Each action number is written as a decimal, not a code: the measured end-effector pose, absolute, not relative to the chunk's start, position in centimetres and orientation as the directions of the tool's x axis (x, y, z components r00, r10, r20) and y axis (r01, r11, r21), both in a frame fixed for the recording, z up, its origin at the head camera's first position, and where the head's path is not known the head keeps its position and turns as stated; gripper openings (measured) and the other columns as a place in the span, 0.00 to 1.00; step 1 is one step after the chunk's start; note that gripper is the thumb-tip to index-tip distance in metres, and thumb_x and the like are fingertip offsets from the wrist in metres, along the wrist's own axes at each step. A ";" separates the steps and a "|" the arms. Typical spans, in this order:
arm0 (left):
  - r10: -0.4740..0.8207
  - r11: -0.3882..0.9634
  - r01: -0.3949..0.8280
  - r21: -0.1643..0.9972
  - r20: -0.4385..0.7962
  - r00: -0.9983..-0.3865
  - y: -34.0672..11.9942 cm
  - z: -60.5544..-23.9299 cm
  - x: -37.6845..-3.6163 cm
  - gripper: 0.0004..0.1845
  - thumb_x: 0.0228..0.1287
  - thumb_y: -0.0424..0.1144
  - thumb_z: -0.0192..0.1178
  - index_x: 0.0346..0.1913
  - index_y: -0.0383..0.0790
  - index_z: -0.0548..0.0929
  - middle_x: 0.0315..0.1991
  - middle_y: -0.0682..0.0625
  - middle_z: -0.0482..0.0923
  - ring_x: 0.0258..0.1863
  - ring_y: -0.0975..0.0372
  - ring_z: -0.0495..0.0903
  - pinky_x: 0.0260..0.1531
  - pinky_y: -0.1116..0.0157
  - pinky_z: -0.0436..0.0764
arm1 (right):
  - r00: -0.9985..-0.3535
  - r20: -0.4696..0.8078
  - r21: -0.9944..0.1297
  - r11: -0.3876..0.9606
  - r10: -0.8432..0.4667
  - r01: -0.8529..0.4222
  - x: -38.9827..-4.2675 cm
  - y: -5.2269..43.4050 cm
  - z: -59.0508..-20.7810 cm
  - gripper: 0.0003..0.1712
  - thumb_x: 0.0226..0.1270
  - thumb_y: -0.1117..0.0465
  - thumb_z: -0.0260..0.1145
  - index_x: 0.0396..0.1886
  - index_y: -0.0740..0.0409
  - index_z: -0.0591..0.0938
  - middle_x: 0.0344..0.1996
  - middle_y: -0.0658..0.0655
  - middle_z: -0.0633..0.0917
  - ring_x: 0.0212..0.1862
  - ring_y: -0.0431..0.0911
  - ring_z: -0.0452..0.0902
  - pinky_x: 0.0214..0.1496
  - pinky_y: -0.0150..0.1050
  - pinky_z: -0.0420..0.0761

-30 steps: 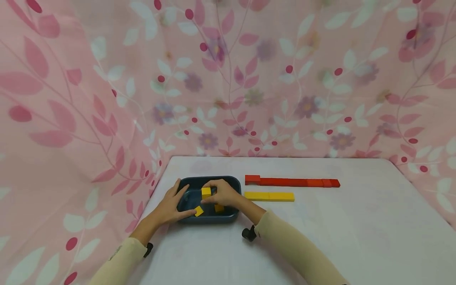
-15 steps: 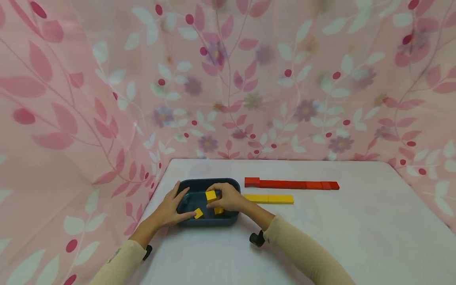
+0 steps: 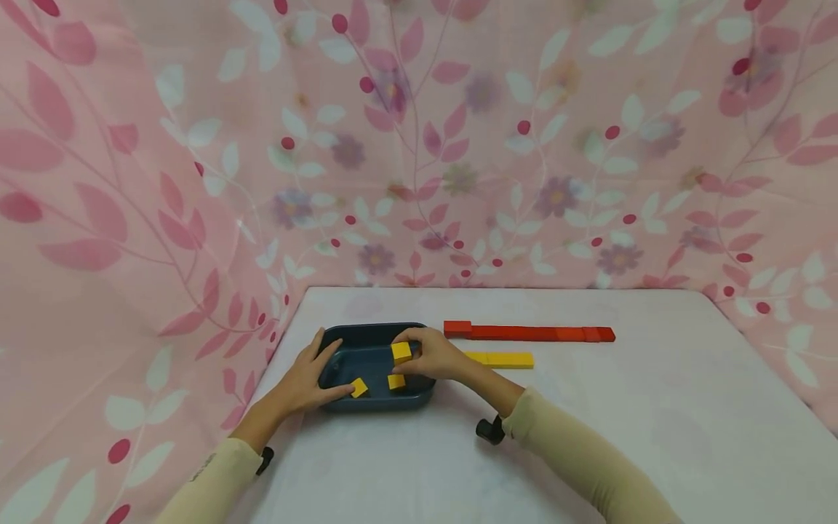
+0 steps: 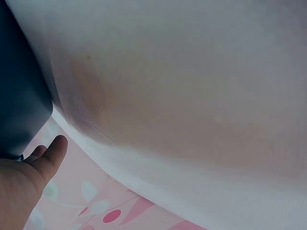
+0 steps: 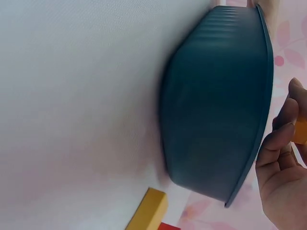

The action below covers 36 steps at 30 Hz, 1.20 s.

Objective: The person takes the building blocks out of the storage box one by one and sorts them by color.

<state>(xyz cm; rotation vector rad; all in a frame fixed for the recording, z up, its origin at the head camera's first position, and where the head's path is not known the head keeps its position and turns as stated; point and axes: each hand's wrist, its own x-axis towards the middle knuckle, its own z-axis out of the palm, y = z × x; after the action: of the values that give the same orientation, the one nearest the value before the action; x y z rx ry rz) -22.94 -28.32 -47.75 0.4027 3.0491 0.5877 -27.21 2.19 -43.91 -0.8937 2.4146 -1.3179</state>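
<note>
A dark blue tray (image 3: 366, 332) sits at the table's left side, with two small yellow cubes (image 3: 358, 387) (image 3: 396, 381) inside it. My right hand (image 3: 432, 354) pinches a third yellow cube (image 3: 401, 352) over the tray's right part. My left hand (image 3: 308, 378) holds the tray's left rim, thumb along the front edge. The right wrist view shows the tray's outer wall (image 5: 216, 105), my right fingers (image 5: 280, 143) and a sliver of the cube (image 5: 301, 132). In the left wrist view only my left thumb (image 4: 50, 155) and the tray's edge (image 4: 19, 96) appear.
A long row of red blocks (image 3: 529, 333) lies right of the tray, with a shorter yellow row (image 3: 504, 359) in front of it. The white table (image 3: 589, 437) is walled by pink floral cloth (image 3: 419, 145) at the back and sides.
My right hand has carried the yellow cube from the tray's middle toward its right side. The left hand has stayed on the tray.
</note>
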 end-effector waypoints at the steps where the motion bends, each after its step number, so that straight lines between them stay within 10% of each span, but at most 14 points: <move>1: 0.255 0.894 0.253 0.370 0.043 -0.966 -28.3 -47.7 -23.0 0.56 0.51 0.73 0.62 0.78 0.48 0.58 0.81 0.39 0.38 0.75 0.37 0.52 0.63 0.30 0.63 | -0.782 0.071 -0.826 0.403 -0.620 -0.395 -27.2 2.4 -43.7 0.28 0.55 0.54 0.78 0.55 0.55 0.81 0.41 0.52 0.81 0.23 0.41 0.74 0.32 0.32 0.83; 36: 0.285 0.887 0.288 0.362 0.064 -0.956 -28.4 -47.6 -23.1 0.54 0.52 0.72 0.63 0.77 0.48 0.60 0.80 0.37 0.38 0.74 0.36 0.53 0.62 0.30 0.64 | -0.855 0.032 -0.774 0.528 -0.518 -0.349 -28.0 16.1 -43.8 0.22 0.54 0.54 0.78 0.48 0.52 0.82 0.43 0.52 0.82 0.41 0.49 0.73 0.38 0.35 0.83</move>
<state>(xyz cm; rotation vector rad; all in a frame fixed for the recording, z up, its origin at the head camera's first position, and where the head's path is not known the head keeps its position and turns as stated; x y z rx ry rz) -23.08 -28.39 -47.58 0.4645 3.0601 0.5889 -27.95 16.09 -43.75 -0.7379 2.5640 -1.2304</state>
